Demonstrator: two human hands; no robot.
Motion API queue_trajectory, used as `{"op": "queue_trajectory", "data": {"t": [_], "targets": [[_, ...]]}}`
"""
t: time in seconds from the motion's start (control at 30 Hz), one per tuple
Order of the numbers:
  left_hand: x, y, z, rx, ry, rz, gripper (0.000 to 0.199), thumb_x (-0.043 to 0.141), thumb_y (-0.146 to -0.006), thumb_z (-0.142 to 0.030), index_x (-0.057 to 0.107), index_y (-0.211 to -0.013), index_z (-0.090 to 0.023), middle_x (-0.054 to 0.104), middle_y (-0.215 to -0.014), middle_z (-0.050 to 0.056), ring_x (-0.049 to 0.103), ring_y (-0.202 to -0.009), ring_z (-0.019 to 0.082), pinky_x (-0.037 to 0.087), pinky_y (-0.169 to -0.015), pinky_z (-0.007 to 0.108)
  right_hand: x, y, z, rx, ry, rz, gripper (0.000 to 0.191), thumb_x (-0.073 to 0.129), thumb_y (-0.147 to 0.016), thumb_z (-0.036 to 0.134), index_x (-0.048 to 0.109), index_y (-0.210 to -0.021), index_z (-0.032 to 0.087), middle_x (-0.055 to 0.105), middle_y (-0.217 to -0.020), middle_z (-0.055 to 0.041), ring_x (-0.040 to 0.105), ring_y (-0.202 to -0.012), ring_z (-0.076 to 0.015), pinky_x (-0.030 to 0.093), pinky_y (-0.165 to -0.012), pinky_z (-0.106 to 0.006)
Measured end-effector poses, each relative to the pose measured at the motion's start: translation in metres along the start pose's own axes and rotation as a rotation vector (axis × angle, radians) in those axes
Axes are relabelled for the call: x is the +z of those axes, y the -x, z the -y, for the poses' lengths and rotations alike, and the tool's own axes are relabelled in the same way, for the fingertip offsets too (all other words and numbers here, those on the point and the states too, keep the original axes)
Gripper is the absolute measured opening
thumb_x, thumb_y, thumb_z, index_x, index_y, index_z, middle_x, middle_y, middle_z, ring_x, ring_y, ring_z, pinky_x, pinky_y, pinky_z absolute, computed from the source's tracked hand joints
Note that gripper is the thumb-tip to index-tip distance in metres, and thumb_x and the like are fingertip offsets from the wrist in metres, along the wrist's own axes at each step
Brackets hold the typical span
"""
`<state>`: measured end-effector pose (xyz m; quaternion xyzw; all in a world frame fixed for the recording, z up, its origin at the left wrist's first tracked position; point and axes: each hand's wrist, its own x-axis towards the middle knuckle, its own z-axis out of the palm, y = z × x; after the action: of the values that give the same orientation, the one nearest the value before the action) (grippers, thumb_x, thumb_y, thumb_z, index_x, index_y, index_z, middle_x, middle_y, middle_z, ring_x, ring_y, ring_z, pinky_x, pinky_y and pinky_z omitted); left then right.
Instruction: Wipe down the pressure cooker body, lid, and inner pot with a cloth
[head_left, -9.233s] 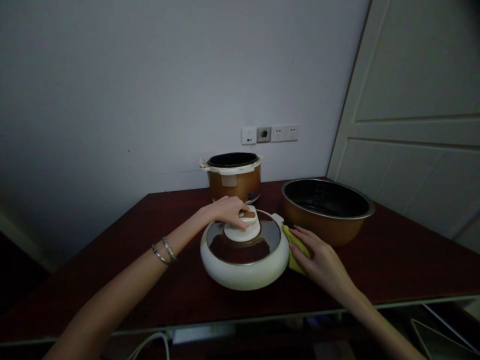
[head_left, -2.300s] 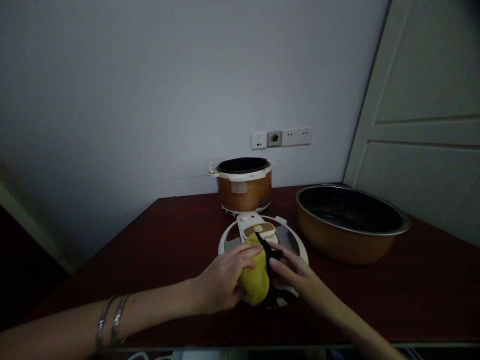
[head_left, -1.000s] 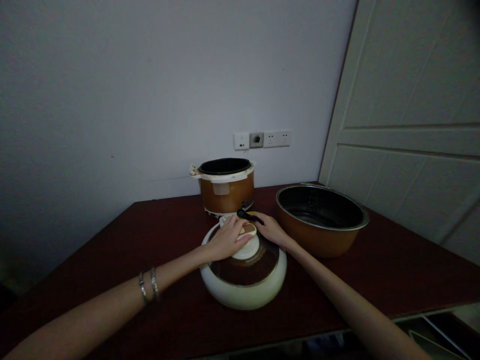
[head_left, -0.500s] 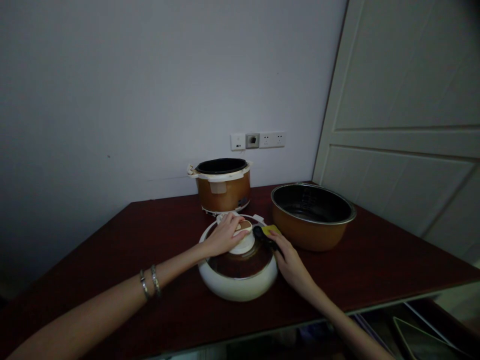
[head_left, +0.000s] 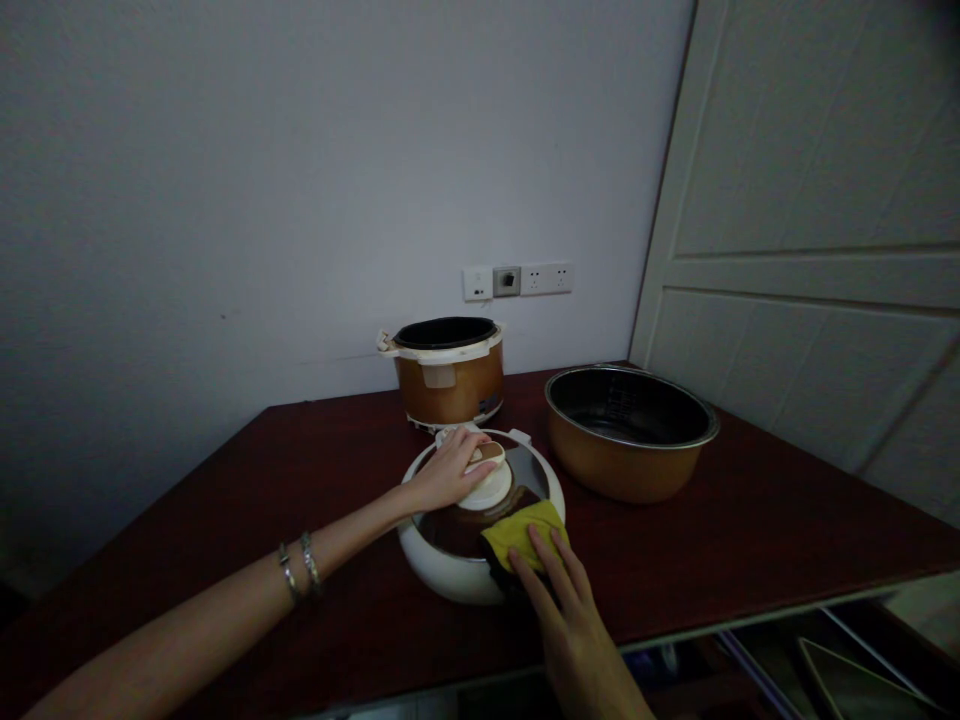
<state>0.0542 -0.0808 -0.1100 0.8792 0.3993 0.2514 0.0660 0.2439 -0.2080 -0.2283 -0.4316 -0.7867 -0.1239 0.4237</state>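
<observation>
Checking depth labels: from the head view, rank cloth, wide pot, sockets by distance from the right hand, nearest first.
From the right hand:
1. Cloth: under its fingers, at the lid's near right side.
2. Wide pot: farther back, right of the lid.
3. Sockets: on the back wall.

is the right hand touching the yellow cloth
Touching: the head view shows the right hand with its spread fingers laid over the yellow cloth, no gap between.
</observation>
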Motion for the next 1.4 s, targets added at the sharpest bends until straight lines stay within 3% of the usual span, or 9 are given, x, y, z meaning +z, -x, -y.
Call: {"op": "queue_trajectory", "data": {"t": [0.17, 0.4, 0.5, 0.67, 0.9, 1.03, 1.17, 1.3, 1.4], "targets": [[0.0, -0.001, 0.0, 0.033, 0.003, 0.008, 0.038, 0.042, -0.09, -0.048, 0.05, -0.115, -0.02, 0.052, -0.11, 0.009, 0.047, -0.105, 0.023, 0.038, -0.095, 0.04, -0.002, -0.053, -0.042, 0.028, -0.072, -0.07, 0.063, 0.031, -0.083, 0.0, 0.036, -0.141, 0.022, 0.044, -0.138, -0.0134, 0.035, -0.132, -0.0273, 0.041, -0.101, -0.05], [0.002, 0.0, 0.002, 0.025, -0.011, -0.004, 0.041, 0.043, -0.09, -0.048, 0.049, -0.117, -0.019, 0.051, -0.111, 0.01, 0.047, -0.106, 0.023, 0.037, -0.096, 0.04, 0.006, -0.125, -0.064, 0.167, -0.012, 0.387, 0.053, 0.036, -0.08, 0.003, 0.051, -0.131, 0.009, 0.059, -0.124, -0.0163, 0.05, -0.118, -0.0267, 0.043, -0.1, -0.042], [0.002, 0.0, 0.002, 0.026, -0.02, -0.003, 0.039, 0.043, -0.09, -0.048, 0.05, -0.115, -0.019, 0.051, -0.11, 0.01, 0.047, -0.105, 0.023, 0.038, -0.095, 0.04, 0.01, -0.116, -0.068, 0.154, -0.057, 0.32, 0.049, 0.034, -0.081, 0.003, 0.053, -0.126, 0.005, 0.058, -0.125, -0.0187, 0.05, -0.121, -0.0248, 0.038, -0.105, -0.042], [0.0, 0.0, -0.001, 0.029, -0.022, -0.007, 0.037, 0.044, -0.089, -0.047, 0.051, -0.114, -0.02, 0.051, -0.109, 0.008, 0.047, -0.105, 0.022, 0.038, -0.095, 0.039, 0.014, -0.06, -0.067, 0.138, -0.044, 0.103, 0.05, 0.034, -0.082, 0.004, 0.052, -0.128, 0.012, 0.057, -0.125, -0.017, 0.052, -0.119, -0.026, 0.046, -0.099, -0.047], [-0.002, 0.0, -0.003, 0.004, -0.021, 0.011, 0.036, 0.044, -0.09, -0.045, 0.052, -0.113, -0.02, 0.051, -0.11, 0.008, 0.047, -0.106, 0.022, 0.037, -0.097, 0.04, -0.002, -0.008, -0.018, -0.005, 0.143, 0.013, 0.069, 0.03, -0.076, -0.006, 0.035, -0.141, 0.016, 0.044, -0.141, -0.0152, 0.036, -0.133, -0.0294, 0.051, -0.094, -0.043], [-0.002, 0.0, -0.003, -0.02, -0.015, 0.02, 0.036, 0.045, -0.089, -0.044, 0.051, -0.114, -0.019, 0.051, -0.111, 0.009, 0.047, -0.107, 0.023, 0.037, -0.097, 0.041, -0.01, -0.004, 0.013, -0.23, 0.271, 0.018, 0.054, 0.036, -0.08, 0.003, 0.048, -0.133, 0.011, 0.053, -0.133, -0.018, 0.045, -0.125, -0.0359, 0.056, -0.081, -0.04], [0.0, 0.001, -0.001, -0.021, -0.008, 0.031, 0.037, 0.047, -0.088, -0.044, 0.051, -0.115, -0.019, 0.051, -0.113, 0.01, 0.047, -0.109, 0.023, 0.036, -0.099, 0.042, -0.014, -0.011, 0.034, -0.436, 0.238, 0.026, 0.043, 0.04, -0.084, 0.011, 0.057, -0.123, 0.015, 0.06, -0.125, -0.0132, 0.057, -0.113, -0.0314, 0.057, -0.078, -0.035], [-0.003, -0.001, 0.004, -0.049, 0.115, 0.045, 0.042, 0.049, -0.087, -0.045, 0.048, -0.12, -0.019, 0.051, -0.114, 0.01, 0.048, -0.108, 0.022, 0.038, -0.098, 0.041, -0.025, -0.034, 0.037, -0.423, 0.126, 0.006, 0.043, 0.039, -0.083, 0.007, 0.06, -0.12, 0.016, 0.064, -0.12, -0.0095, 0.058, -0.112, -0.0275, 0.056, -0.08, -0.034], [-0.016, -0.006, 0.013, -0.139, 0.264, -0.046, 0.044, 0.04, -0.091, -0.043, 0.042, -0.127, -0.018, 0.051, -0.117, 0.011, 0.05, -0.108, 0.02, 0.041, -0.096, 0.038, -0.031, -0.056, 0.034, -0.397, 0.043, 0.01, 0.044, 0.039, -0.082, 0.003, 0.059, -0.121, 0.014, 0.064, -0.119, -0.0104, 0.058, -0.113, -0.0259, 0.054, -0.086, -0.036]]}}
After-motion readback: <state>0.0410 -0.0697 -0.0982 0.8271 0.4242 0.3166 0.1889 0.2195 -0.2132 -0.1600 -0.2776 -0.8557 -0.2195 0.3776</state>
